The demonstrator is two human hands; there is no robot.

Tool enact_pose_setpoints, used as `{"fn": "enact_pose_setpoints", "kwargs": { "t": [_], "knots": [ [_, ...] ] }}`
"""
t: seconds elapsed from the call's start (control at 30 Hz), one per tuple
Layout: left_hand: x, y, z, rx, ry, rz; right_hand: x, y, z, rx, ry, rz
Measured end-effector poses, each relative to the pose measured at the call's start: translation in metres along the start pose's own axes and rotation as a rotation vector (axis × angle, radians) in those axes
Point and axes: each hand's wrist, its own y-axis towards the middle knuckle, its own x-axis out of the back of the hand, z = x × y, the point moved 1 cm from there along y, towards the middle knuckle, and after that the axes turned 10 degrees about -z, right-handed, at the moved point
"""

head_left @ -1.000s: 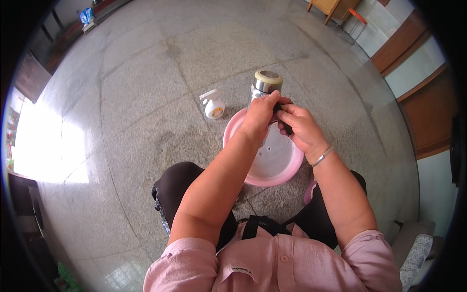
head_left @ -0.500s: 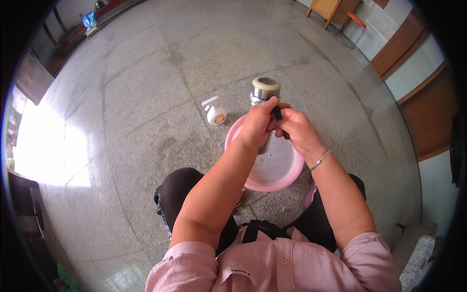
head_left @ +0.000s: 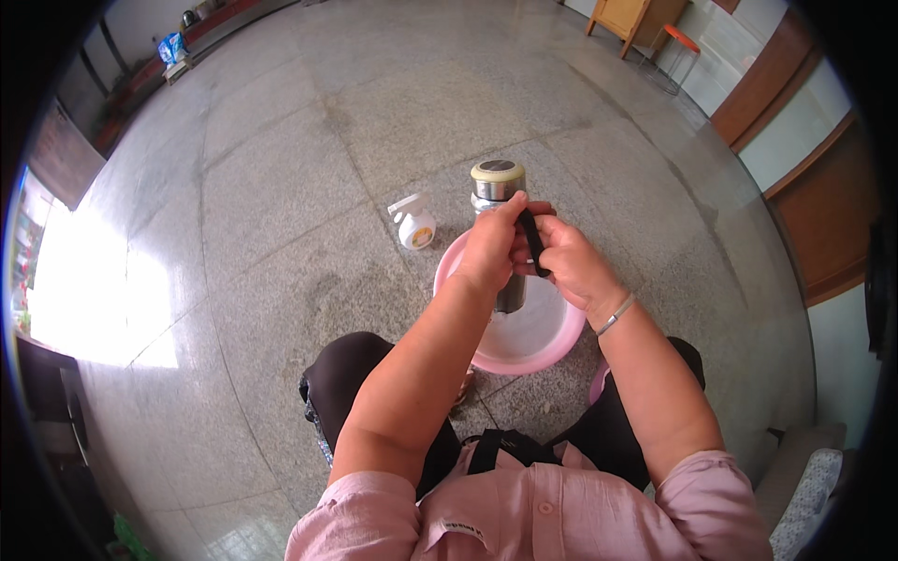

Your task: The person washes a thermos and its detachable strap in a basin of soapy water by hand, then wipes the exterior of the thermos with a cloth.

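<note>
A silver metal thermos flask with a cream-rimmed lid is held over a pink-rimmed basin, its lid end pointing away from me and its base toward me. My left hand is wrapped round the flask's middle from the left. On the flask's right side, the fingers of my right hand are closed on its black handle strap. Whitish liquid lies in the basin. Just left of the basin, a white spray bottle stands on the stone floor. My hands hide much of the flask's middle.
At the far right are a wooden cabinet and an orange-topped stool. A blue bag sits on a low stand at the far left. My knees flank the near side of the basin, and a grey seat is at lower right.
The flask has moved slightly toward me and left, and more of its base now shows over the basin. More of the black strap is visible between my hands.
</note>
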Motion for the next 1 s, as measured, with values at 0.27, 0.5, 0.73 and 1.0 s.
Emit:
{"fn": "enact_pose_setpoints", "kwargs": {
  "t": [0.27, 0.5, 0.73, 1.0],
  "knots": [
    [-0.008, -0.005, 0.004, -0.081, 0.023, 0.087, 0.011, 0.006, -0.002, -0.032, -0.06, -0.066],
    [-0.009, -0.003, 0.006, -0.196, 0.124, -0.038, -0.001, 0.005, 0.003, 0.023, -0.124, -0.169],
    [-0.013, -0.009, 0.004, -0.125, 0.02, 0.026, 0.002, 0.007, 0.007, -0.015, -0.157, -0.178],
    [-0.007, -0.007, -0.004, -0.101, 0.098, 0.022, -0.006, 0.003, 0.001, 0.038, 0.01, -0.117]
  ]
}}
